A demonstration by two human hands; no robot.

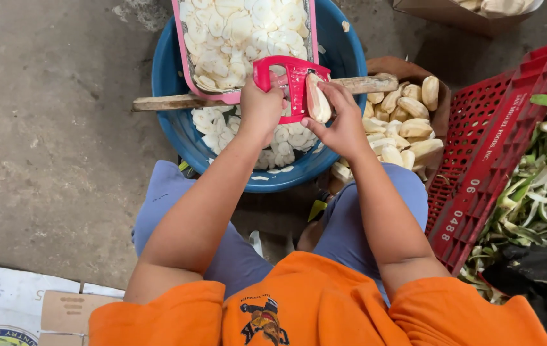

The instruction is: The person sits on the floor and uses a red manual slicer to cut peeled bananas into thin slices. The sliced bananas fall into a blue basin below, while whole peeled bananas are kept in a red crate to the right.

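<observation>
Left hand: left hand [260, 106] wraps tight around the red handle of the pink slicer [286, 83], pinning it over the blue basin [171, 96].
Right hand: right hand [340, 122] pinches a peeled banana [317, 99], pressing its end against the blade area.
Support: the slicer rests on a wooden stick [177, 101] laid across the basin rim.
Slices: white slices [286, 138] pile up in the basin below.
Supply: more peeled bananas [408, 125] wait just beside the right hand.
Risk: fingertips sit close to the blade; as the banana shortens, a slip could nick them.
Risk two: the stick could roll, tipping the slicer.
</observation>
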